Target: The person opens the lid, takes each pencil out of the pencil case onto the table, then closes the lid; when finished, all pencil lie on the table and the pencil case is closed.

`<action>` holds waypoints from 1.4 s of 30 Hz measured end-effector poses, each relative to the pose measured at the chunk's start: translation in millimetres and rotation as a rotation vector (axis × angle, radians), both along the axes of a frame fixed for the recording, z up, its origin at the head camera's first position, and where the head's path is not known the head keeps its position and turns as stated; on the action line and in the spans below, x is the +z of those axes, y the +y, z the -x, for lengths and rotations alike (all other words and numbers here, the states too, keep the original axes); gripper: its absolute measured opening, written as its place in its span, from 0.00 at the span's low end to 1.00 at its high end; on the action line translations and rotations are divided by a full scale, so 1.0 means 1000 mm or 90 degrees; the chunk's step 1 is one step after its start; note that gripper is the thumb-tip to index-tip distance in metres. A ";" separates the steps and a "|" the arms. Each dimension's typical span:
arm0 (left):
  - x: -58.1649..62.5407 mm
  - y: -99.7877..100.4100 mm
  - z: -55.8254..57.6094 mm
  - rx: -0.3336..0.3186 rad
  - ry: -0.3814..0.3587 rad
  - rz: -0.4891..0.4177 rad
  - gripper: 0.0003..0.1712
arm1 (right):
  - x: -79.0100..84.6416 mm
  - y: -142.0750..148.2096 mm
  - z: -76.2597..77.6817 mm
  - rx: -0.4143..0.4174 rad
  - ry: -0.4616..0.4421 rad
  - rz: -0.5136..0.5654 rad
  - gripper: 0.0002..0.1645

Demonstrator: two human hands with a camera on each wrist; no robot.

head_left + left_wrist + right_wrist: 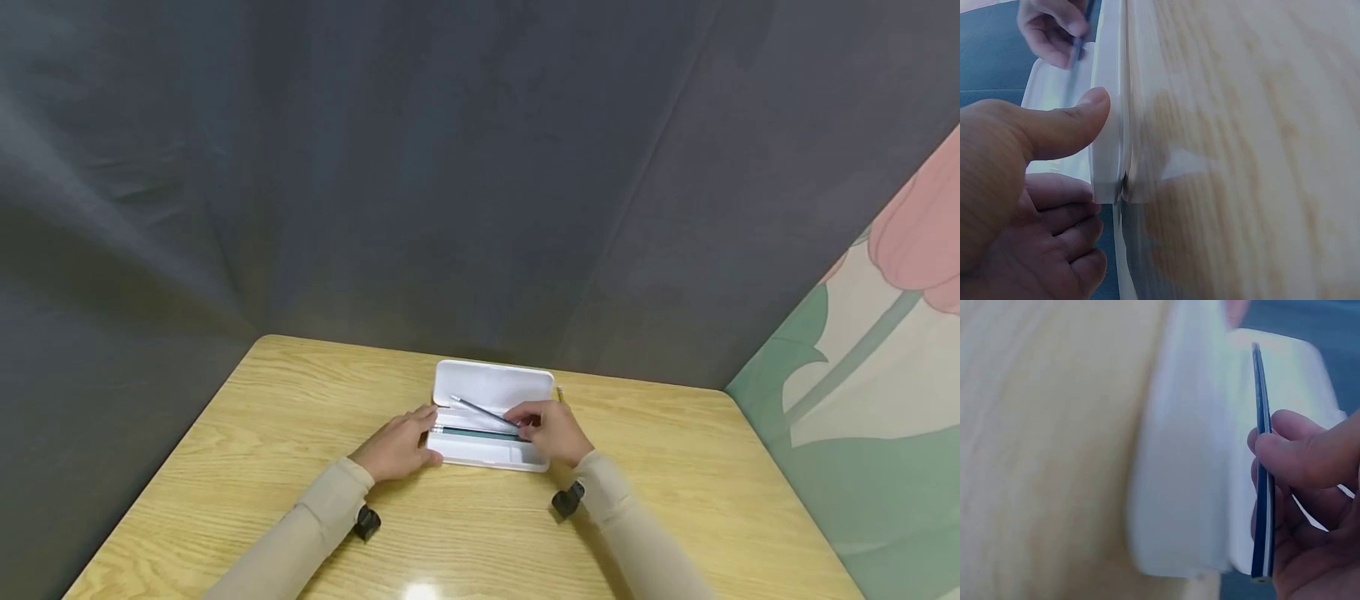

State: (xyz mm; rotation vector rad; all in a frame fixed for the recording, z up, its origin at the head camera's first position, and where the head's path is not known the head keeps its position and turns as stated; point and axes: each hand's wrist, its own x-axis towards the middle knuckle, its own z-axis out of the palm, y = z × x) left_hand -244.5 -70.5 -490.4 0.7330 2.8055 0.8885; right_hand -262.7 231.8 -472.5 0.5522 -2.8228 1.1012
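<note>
A white pencil case (472, 452) lies on the table with its lid (495, 382) raised at the back. My left hand (400, 446) holds the case's left end, its thumb on the front wall and its fingers round the end. Over the case, my right hand (551, 429) pinches a dark striped pencil (1263, 506) between thumb and fingers. This pencil slants across the compartment, its far end up and to the left. Lengthwise inside lies a dark green pencil (480, 433) with a white eraser end at the left; the right hand hides its other end.
A yellow pencil (560, 393) shows just behind the right hand, partly hidden. The wooden table (300, 433) ends at a dark curtain (450, 208) behind the case. A flower-patterned cloth (885, 400) hangs at the right.
</note>
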 end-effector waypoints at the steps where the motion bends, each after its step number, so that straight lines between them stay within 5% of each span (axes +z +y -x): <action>1: 0.000 0.000 0.000 0.000 0.000 0.001 0.46 | 0.005 0.003 -0.004 -0.005 -0.005 0.019 0.20; 6: 0.001 0.001 0.000 0.003 -0.012 -0.013 0.46 | 0.031 0.026 -0.025 -0.062 -0.045 0.178 0.21; 12: 0.000 0.000 -0.001 0.006 -0.015 -0.015 0.46 | 0.040 0.066 -0.038 -0.233 -0.090 0.321 0.25; 15: 0.000 -0.003 -0.001 0.010 -0.015 -0.011 0.46 | 0.032 0.082 -0.036 -0.273 -0.121 0.289 0.28; 20: 0.000 -0.004 -0.001 0.012 -0.007 -0.010 0.46 | 0.008 0.094 -0.028 -0.290 -0.126 0.108 0.28; 25: 0.001 -0.004 -0.003 0.008 -0.011 -0.014 0.46 | -0.010 0.092 -0.022 -0.284 -0.097 -0.066 0.29; 29: 0.002 -0.003 -0.004 0.007 -0.014 -0.011 0.46 | -0.012 0.089 -0.020 -0.256 -0.088 -0.136 0.29; 36: 0.004 -0.003 -0.004 0.014 -0.014 -0.005 0.47 | 0.000 0.082 -0.022 -0.249 -0.029 -0.150 0.26; 39: 0.005 -0.004 -0.004 0.015 -0.025 -0.006 0.47 | 0.010 0.067 -0.023 -0.251 0.051 -0.086 0.19; 42: 0.007 -0.004 -0.003 0.018 -0.026 -0.010 0.48 | 0.017 0.042 -0.020 -0.185 0.097 0.027 0.14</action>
